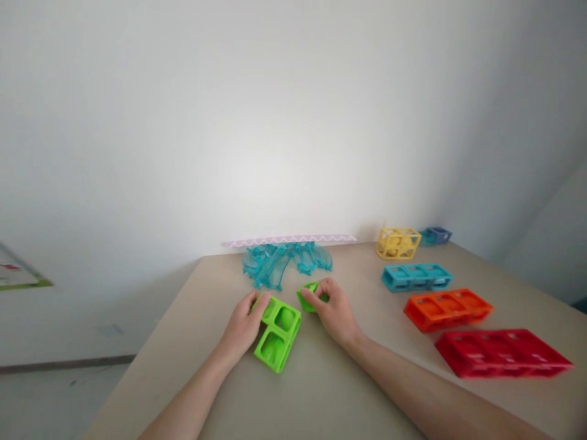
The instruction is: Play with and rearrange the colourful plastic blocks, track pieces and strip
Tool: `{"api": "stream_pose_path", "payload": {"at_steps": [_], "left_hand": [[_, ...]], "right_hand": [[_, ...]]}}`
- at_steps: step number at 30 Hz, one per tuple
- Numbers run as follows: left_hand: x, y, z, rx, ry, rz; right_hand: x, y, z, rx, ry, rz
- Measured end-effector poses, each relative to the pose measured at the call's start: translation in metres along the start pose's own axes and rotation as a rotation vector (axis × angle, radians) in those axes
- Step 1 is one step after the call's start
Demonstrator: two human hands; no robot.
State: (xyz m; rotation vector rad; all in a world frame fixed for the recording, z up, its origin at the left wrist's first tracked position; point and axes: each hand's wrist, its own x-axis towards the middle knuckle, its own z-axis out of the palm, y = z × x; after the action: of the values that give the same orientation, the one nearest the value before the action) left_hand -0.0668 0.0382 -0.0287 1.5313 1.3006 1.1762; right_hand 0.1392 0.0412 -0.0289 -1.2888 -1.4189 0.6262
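Note:
My left hand [244, 325] pinches the upper left corner of an L-shaped green block [285, 319], whose open square cells have rounded hollows inside. To the right of it, my right hand [334, 310] has its thumb and fingers closed on a smaller green block [306, 299], which the fingers partly cover. A narrow gap separates the two green pieces, and both are over the middle of the table. Beyond them, several clear blue plastic track pieces [275, 269] lie in a loose pile.
Along the table's [183, 342] right side stand a red block [502, 353], an orange block [448, 308], a teal block [417, 277] and a yellow frame block [398, 243]. A dark blue block [439, 235] sits at the far corner. A purple patterned strip [288, 240] runs along the wall [275, 122].

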Motion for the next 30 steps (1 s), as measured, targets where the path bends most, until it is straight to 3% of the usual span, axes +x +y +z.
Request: {"api": "stream_pose_path", "payload": {"at_steps": [2,5,9,13,17,20,24,27,30], "left_hand": [[0.002,-0.002,0.001,-0.105,0.079,-0.070],[0.001,0.002,0.003,-0.399,0.058,-0.210],[-0.004,0.012,0.004,-0.613,0.028,-0.312],[-0.007,0.020,0.002,-0.608,0.098,-0.357],[-0.006,0.023,0.000,-0.620,0.002,-0.339],[-0.004,0.025,-0.001,-0.753,0.038,-0.264],[-0.006,0.033,-0.001,-0.904,0.118,-0.117],[-0.012,0.035,0.002,-0.884,0.038,-0.056],[-0.018,0.033,0.007,-0.721,-0.096,0.000]], "right_hand": [[-0.001,-0.004,-0.004,-0.009,0.085,-0.087],[-0.007,-0.017,-0.010,0.006,0.168,-0.281],[-0.019,-0.029,-0.013,-0.016,0.097,-0.504],[-0.025,-0.031,-0.013,-0.022,-0.005,-0.545],[-0.034,-0.035,-0.013,0.047,-0.044,-0.508],[-0.047,-0.042,-0.013,0.149,-0.140,-0.469],[-0.056,-0.047,-0.003,0.330,-0.298,-0.220],[-0.050,-0.043,0.009,0.519,-0.360,0.214],[-0.042,-0.037,0.015,0.703,-0.371,0.600]]}}
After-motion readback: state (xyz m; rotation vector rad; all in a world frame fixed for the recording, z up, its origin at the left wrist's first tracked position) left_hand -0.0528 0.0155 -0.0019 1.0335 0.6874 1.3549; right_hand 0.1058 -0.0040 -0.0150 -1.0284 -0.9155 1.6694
